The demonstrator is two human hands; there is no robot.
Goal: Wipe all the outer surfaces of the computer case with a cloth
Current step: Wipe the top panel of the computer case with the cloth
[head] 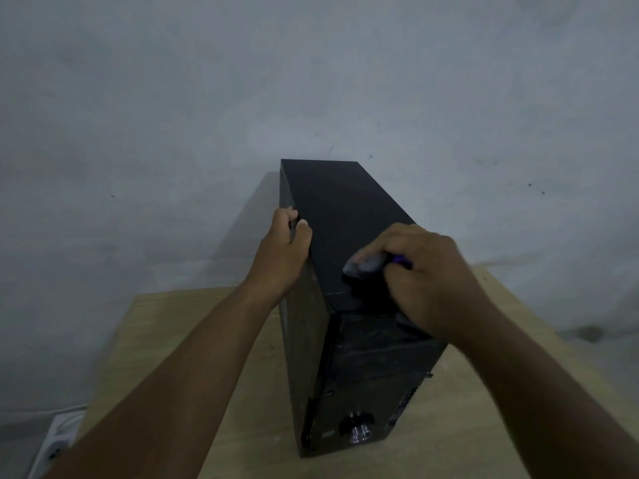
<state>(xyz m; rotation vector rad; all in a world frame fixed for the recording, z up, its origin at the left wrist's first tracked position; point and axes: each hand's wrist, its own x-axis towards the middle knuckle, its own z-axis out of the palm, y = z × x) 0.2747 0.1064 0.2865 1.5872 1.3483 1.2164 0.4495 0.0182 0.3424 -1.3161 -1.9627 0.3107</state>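
Left hand (285,248): curled round the computer case (340,216) top-left edge
Right hand (423,271): clutching bunched cloth (364,264) – pressed on top, near front edge
Case: upright on wooden table (179,326) – wall close behind

Computer case (339,216): black tower, upright on table (166,333), about midway between left and right edges. Panel with a silver round knob low down faces the near edge. Top matte, dusty.
Cloth (366,266): grey-blue, purple trace, bunched on the top's near right part, mostly under right hand (428,271).
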